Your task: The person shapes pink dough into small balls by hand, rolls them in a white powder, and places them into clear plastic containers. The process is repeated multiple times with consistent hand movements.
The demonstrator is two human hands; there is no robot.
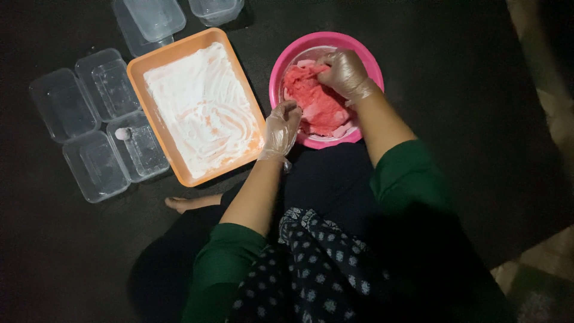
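A pink round bowl [357, 46] on the dark floor holds a mass of red and pale pink dough [315, 101]. My right hand [345, 72], in a clear plastic glove, reaches into the bowl from the right and grips the dough at its top. My left hand [281, 127], also gloved, rests at the bowl's left rim with its fingers curled on the dough's near edge.
An orange rectangular tray [139, 64] coated with white flour lies left of the bowl. Several clear plastic containers [89, 122] sit left of and behind the tray; one holds a small pale ball [122, 134]. My bare foot [188, 203] is below the tray.
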